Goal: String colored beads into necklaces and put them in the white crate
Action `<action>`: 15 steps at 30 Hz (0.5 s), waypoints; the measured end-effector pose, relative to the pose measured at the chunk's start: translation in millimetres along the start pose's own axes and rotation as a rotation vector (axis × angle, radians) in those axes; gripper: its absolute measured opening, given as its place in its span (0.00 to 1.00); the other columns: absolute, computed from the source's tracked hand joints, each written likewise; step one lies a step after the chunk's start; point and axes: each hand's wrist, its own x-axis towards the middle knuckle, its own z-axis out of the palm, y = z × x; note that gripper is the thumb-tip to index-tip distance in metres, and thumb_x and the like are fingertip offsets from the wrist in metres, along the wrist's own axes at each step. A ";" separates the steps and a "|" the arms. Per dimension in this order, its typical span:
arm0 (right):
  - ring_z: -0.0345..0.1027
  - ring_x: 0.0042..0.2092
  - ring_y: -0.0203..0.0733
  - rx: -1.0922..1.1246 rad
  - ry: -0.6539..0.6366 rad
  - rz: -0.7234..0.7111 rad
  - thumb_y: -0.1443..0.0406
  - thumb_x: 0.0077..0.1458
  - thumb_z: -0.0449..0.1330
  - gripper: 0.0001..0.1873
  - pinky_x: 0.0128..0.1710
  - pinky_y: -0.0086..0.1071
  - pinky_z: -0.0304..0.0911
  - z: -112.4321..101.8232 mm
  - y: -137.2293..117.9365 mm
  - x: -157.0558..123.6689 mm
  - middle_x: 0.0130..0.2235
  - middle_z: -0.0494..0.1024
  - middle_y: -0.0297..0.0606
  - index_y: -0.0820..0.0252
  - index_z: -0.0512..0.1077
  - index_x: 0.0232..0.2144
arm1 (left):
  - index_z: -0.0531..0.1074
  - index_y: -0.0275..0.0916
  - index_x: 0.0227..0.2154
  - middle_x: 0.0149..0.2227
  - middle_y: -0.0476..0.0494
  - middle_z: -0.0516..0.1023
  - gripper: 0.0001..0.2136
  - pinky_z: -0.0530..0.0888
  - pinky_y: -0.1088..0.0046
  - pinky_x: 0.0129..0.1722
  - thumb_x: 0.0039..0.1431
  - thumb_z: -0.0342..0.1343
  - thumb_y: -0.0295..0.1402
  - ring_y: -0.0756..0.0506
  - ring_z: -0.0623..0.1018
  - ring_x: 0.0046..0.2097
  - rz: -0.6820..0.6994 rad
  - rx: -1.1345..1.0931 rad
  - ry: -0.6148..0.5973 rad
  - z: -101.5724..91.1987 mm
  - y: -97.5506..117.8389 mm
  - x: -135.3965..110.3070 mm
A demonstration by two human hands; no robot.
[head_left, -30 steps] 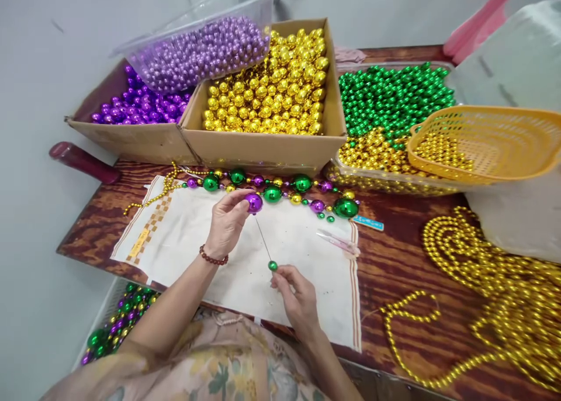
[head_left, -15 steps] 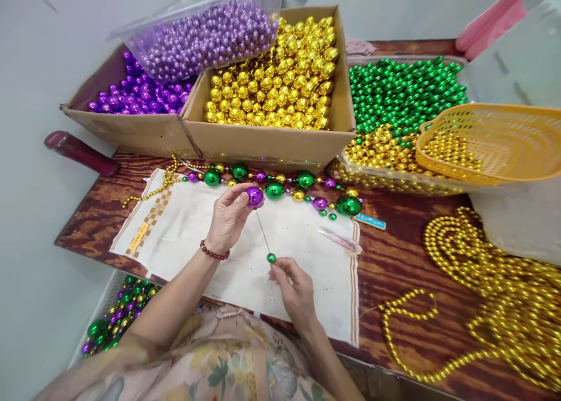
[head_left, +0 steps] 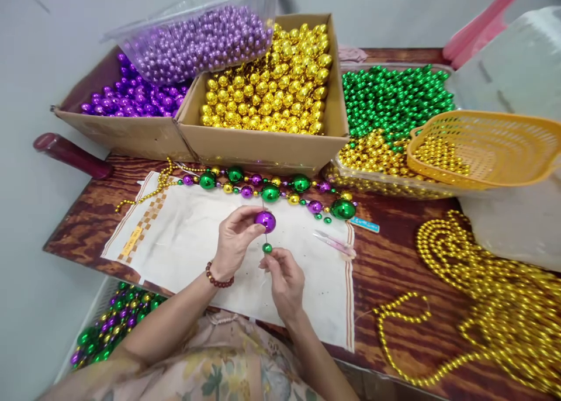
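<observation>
Between the fingertips of my left hand point(head_left: 238, 237) is a large shiny purple bead point(head_left: 265, 221). A thin dark needle point(head_left: 266, 237) runs through it, its tip showing just above. Lower on the needle sits a small green bead point(head_left: 267, 248), apart from the purple one. My right hand point(head_left: 284, 278) pinches at the needle's lower end, right under the green bead. Beyond both hands, a strand of green, purple and gold beads point(head_left: 270, 193) lies along the far edge of a white cloth point(head_left: 193, 225). Two loose small green beads point(head_left: 327, 220) rest near its right end.
Pink-handled snips point(head_left: 335, 243) lie on the cloth's right side. Behind are cardboard boxes point(head_left: 263, 149) of purple and gold beads. A clear tub of green beads point(head_left: 394, 97) and a yellow basket point(head_left: 482, 176) stand at right, above piled gold bead chains point(head_left: 504, 307).
My left hand has brought the purple bead down and right along the needle, closer to the green bead. The needle tip now sticks out above it. My right hand has shifted slightly up and left.
</observation>
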 end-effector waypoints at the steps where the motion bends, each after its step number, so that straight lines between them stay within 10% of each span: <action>1: 0.71 0.29 0.37 0.019 0.007 0.009 0.60 0.62 0.58 0.09 0.31 0.30 0.67 1.4 -2.6 2.2 0.27 0.76 0.34 0.59 0.72 0.33 | 0.80 0.41 0.41 0.41 0.43 0.81 0.13 0.77 0.75 0.40 0.51 0.70 0.35 0.48 0.79 0.41 0.003 0.024 -0.008 -0.4 -1.2 -1.4; 15: 0.72 0.28 0.38 0.240 0.032 0.259 0.57 0.54 0.63 0.12 0.23 0.27 0.64 -12.0 12.4 3.3 0.27 0.77 0.36 0.60 0.72 0.31 | 0.77 0.38 0.45 0.39 0.43 0.80 0.17 0.77 0.72 0.38 0.55 0.66 0.40 0.47 0.81 0.37 -0.241 0.108 -0.050 1.1 -31.2 -19.6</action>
